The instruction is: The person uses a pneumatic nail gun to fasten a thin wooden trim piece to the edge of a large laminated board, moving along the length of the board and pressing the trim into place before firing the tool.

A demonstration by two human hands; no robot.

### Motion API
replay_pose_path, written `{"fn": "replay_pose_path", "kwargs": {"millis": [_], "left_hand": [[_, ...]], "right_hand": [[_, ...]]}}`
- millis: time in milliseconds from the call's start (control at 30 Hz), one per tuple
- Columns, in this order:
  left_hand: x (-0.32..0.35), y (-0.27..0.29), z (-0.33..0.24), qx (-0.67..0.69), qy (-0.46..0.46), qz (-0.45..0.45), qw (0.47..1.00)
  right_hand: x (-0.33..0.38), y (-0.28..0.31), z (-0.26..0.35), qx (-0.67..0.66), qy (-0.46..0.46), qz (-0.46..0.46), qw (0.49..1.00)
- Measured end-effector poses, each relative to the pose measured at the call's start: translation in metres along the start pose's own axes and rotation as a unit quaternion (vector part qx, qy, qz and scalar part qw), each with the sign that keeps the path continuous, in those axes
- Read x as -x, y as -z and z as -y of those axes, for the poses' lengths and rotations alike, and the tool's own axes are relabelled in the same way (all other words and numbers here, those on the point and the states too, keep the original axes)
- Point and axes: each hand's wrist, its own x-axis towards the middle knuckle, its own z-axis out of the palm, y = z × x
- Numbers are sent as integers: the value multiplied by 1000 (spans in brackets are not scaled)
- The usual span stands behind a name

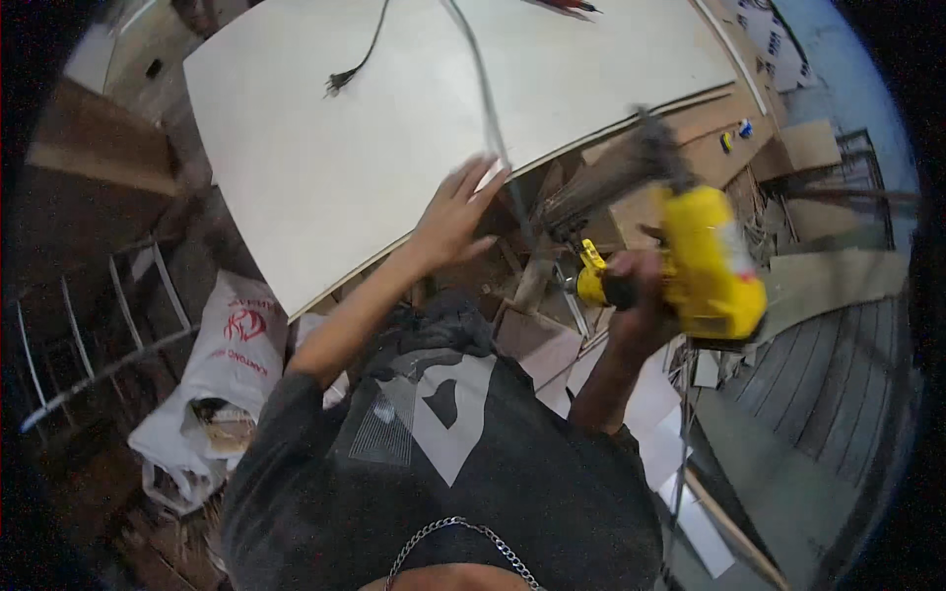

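Observation:
My right hand grips the handle of a yellow power tool, held up at chest height to the right of the board's near edge; its dark front end is blurred. My left hand is spread with fingers apart at the near edge of a large pale plywood board. A grey power cord runs across the board and passes right by the fingertips of that hand; whether the fingers touch it is unclear.
A black cable end lies on the board's far part. White plastic bags sit on the floor at left beside a metal frame. Wood offcuts and scrap panels pile up at right, with white sheets below.

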Motion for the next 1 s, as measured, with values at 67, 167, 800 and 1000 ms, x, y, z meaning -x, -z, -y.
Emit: {"fn": "replay_pose_path", "kwargs": {"millis": [67, 167, 800, 1000], "left_hand": [[-58, -6, 7, -84, -45, -2, 995], [-101, -17, 34, -192, -212, 67, 956], [119, 171, 192, -116, 42, 526, 841], [10, 56, 181, 5, -295, 404, 866]], "right_hand": [[-6, 8, 25, -219, 9, -74, 973], [9, 36, 47, -479, -30, -108, 871], [162, -77, -115, -246, -429, -460, 737], [178, -124, -80, -254, -418, -433, 757]]}}
